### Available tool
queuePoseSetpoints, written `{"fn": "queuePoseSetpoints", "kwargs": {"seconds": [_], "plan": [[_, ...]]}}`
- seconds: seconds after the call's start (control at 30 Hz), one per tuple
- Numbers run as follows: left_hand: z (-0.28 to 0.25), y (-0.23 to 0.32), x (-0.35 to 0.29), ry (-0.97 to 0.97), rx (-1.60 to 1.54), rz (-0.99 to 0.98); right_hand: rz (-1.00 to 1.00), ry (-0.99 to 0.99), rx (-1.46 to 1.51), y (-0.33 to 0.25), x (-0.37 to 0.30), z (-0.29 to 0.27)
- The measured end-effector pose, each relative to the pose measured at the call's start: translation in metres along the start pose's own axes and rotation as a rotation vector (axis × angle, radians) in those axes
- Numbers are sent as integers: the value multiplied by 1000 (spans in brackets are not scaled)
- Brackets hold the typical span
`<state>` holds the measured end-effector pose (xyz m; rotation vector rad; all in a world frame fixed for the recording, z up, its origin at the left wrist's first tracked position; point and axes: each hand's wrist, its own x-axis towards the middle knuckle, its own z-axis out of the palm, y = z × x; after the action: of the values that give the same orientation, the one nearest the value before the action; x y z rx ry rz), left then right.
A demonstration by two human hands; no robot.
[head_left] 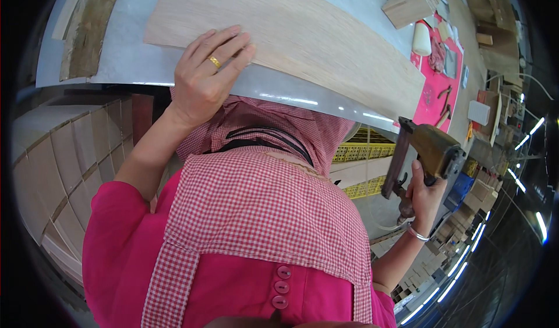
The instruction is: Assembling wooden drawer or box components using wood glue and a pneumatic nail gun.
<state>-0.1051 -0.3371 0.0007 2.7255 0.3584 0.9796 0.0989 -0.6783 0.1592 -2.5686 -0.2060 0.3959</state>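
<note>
A long pale wooden board (303, 34) lies along the front of the light grey worktable. My left hand (209, 66) rests flat on the board's near edge, fingers stretched out, a gold ring on one of them. Off to the right, past the table's front edge, my right hand (424, 197) grips the handle of a pneumatic nail gun (434, 147) with a brassy body and a dark magazine. An air hose fitting (406, 210) hangs below its handle. The gun's nose is close to the board's right end, apart from it.
A weathered wooden strip (90, 31) lies at the table's left. Stacked wooden blocks (410, 3), a pink sheet (431, 98) with hand tools and a white bottle (421, 39) are on the right. Yellow crates (367, 152) sit below the table; stacked panels (75, 159) stand left.
</note>
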Motion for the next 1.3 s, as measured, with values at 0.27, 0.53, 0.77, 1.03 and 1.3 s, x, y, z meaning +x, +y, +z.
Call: {"fn": "queuePoseSetpoints", "kwargs": {"seconds": [0.27,0.53,0.77,1.03,1.3], "plan": [[2,-4,-5,12,-13,-6,-78,-220,151,-39,-20,47],[7,-6,-9,76,-2,16,-57,-233,146,-52,-26,59],[11,-8,-11,85,-31,11,-3,-218,240,-59,-39,70],[10,-12,-12,93,-48,17,28,-145,329,-59,-50,83],[-8,-33,-12,108,-157,-8,-112,-221,167,-93,-60,99]]}}
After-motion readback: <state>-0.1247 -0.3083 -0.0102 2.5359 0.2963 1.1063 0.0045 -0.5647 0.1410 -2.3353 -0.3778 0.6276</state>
